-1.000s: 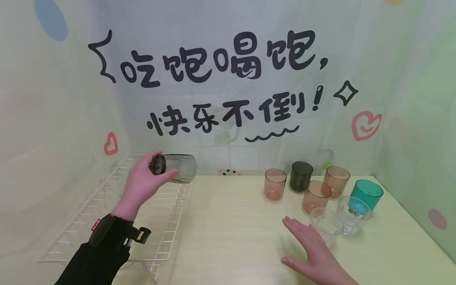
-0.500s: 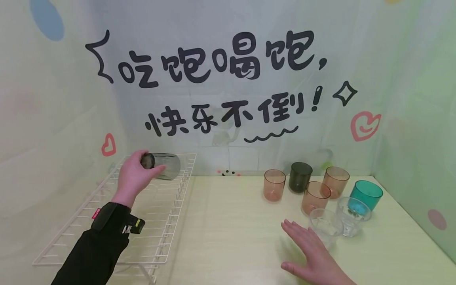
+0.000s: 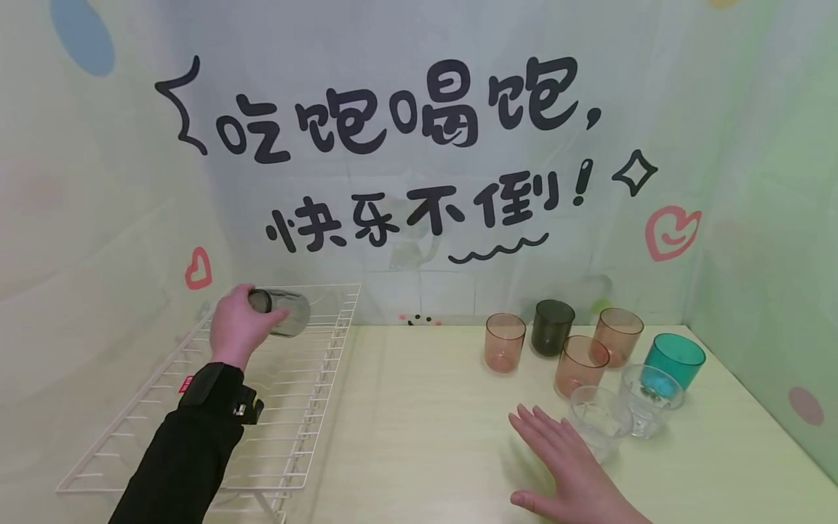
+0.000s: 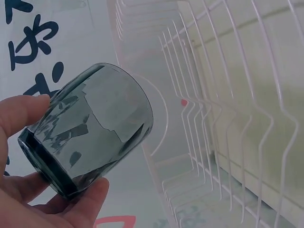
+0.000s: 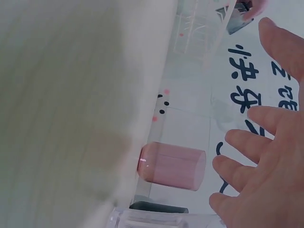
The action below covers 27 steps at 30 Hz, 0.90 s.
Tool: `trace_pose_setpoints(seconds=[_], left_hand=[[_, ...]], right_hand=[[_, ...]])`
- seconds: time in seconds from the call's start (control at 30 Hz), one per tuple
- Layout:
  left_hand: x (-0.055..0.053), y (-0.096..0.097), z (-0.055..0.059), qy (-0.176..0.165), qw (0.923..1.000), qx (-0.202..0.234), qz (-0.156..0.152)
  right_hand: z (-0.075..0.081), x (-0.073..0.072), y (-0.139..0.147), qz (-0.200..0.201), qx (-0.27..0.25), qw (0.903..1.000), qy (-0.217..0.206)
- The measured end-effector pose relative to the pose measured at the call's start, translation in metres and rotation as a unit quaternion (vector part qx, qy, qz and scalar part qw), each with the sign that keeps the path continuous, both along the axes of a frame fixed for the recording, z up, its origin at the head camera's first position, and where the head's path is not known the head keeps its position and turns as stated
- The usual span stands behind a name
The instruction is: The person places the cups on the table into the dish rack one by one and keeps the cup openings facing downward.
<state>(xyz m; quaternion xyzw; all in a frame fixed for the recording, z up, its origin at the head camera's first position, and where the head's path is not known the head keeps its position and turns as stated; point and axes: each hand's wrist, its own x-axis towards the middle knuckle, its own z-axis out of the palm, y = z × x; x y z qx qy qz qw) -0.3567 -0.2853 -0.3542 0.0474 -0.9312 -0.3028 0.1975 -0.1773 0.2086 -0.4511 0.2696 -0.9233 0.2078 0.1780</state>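
Observation:
My left hand (image 3: 238, 325) grips a smoky grey glass cup (image 4: 97, 128) by its dark thick base, thumb on one side and fingers on the other. The cup lies tilted on its side in the air, its mouth pointing right in the head view. Below it stands a white wire rack (image 3: 297, 407); the left wrist view shows the cup apart from the wires. My right hand (image 3: 572, 466) hovers over the table with fingers spread and nothing in them. Nearest to it is a clear cup (image 3: 599, 415), partly behind the hand in the head view.
On the table's right side stand several cups: pink ones (image 3: 504, 343), a dark grey one (image 3: 553, 327), a teal one (image 3: 677, 356) and another clear one (image 3: 648, 407). A printed curtain (image 3: 366, 44) closes off the back and sides.
My left hand has moved left with the grey glass cup, carrying it from the rack's right edge to over its far middle. The right hand has barely shifted.

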Motion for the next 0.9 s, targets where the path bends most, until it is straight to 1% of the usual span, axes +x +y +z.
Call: trace_pose_setpoints(seconds=[0.03, 0.07, 0.1, 0.13, 0.17, 0.2, 0.27, 0.3, 0.33, 0.37, 0.43, 0.53, 0.6, 0.67, 0.73, 0.9], left_hand=[[0.004, 0.003, 0.004, -0.009, 0.9999, -0.001, 0.003], [0.001, 0.000, 0.000, -0.005, 1.0000, -0.003, 0.006], [-0.005, -0.005, -0.007, 0.002, 0.9998, -0.006, 0.016], [-0.009, -0.009, -0.012, 0.002, 0.9998, -0.003, 0.018], [-0.022, -0.018, -0.025, 0.009, 0.9995, -0.004, 0.031], [-0.031, -0.026, -0.035, 0.019, 0.9992, -0.006, 0.035], [-0.036, -0.033, -0.041, 0.019, 0.9990, -0.006, 0.041], [-0.034, -0.033, -0.040, 0.017, 0.9987, -0.005, 0.048], [-0.029, -0.031, -0.034, 0.009, 0.9988, -0.004, 0.047], [-0.026, -0.029, -0.031, 0.008, 0.9985, -0.006, 0.054], [-0.007, -0.017, -0.013, -0.008, 0.9984, -0.005, 0.056], [0.002, -0.009, -0.006, -0.018, 0.9977, -0.006, 0.065], [0.003, -0.007, -0.005, -0.024, 0.9972, -0.005, 0.070], [0.000, -0.007, -0.006, -0.024, 0.9968, -0.007, 0.076], [-0.003, -0.008, -0.009, -0.019, 0.9964, -0.006, 0.082], [-0.011, -0.009, -0.013, -0.006, 0.9959, 0.000, 0.090]], right_hand=[[0.000, 0.000, 0.000, 0.000, 0.003, 1.0000, 0.003], [0.001, -0.001, 0.000, 0.000, 0.007, 0.9999, 0.007], [0.002, -0.001, 0.001, 0.000, 0.010, 0.9999, 0.013], [0.003, -0.001, 0.001, -0.001, 0.013, 0.9998, 0.018], [0.004, -0.001, 0.001, -0.003, 0.017, 0.9997, 0.019], [0.006, -0.001, 0.001, -0.005, 0.019, 0.9996, 0.020], [0.008, -0.001, 0.002, -0.008, 0.021, 0.9995, 0.023], [0.009, -0.001, 0.002, -0.008, 0.021, 0.9994, 0.026], [0.010, 0.000, 0.003, -0.008, 0.021, 0.9994, 0.027], [0.011, 0.000, 0.003, -0.008, 0.021, 0.9993, 0.030], [0.012, 0.001, 0.004, -0.007, 0.020, 0.9991, 0.036], [0.013, 0.002, 0.005, -0.010, 0.020, 0.9991, 0.036], [0.012, 0.002, 0.006, -0.015, 0.022, 0.9992, 0.029], [0.012, 0.003, 0.007, -0.020, 0.025, 0.9993, 0.021], [0.012, 0.002, 0.009, -0.023, 0.030, 0.9992, 0.016], [0.012, 0.002, 0.011, -0.023, 0.034, 0.9989, 0.022]])
